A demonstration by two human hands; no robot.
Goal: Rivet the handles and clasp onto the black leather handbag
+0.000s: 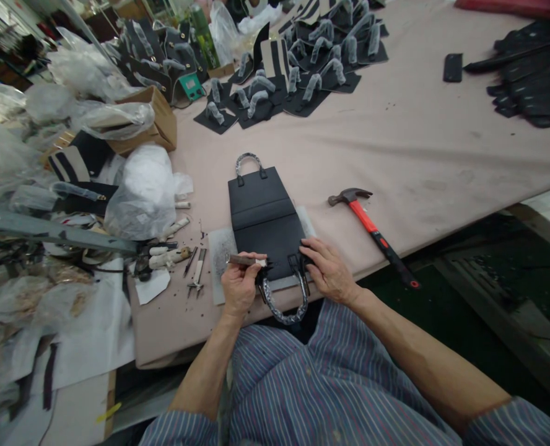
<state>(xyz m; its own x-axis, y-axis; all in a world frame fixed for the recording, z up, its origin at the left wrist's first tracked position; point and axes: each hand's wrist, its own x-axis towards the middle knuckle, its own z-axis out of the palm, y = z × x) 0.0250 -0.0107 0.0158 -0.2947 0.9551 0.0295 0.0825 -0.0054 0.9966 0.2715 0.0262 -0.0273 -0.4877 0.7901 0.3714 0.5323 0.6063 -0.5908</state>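
Your left hand (pixel 240 286) pinches a tool (pixel 238 260). Your right hand (pixel 329 271), grip hard to tell, touches the bag (pixel 266 214), maybe to steady it.

Bag panel (pixel 270 226) over slab (pixel 217 272) on table (pixel 419 148), hammer (pixel 370 225) at right, tools (pixel 200 265) at left

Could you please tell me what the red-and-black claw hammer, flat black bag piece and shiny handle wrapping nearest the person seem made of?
Claw hammer: dull dark head, probably steel; colour-blocked grip, likely plastic or rubber.
Bag piece: smooth, matte, even surface, suggesting leather or imitation leather.
Handle wrapping: crinkled glints suggest clear plastic.
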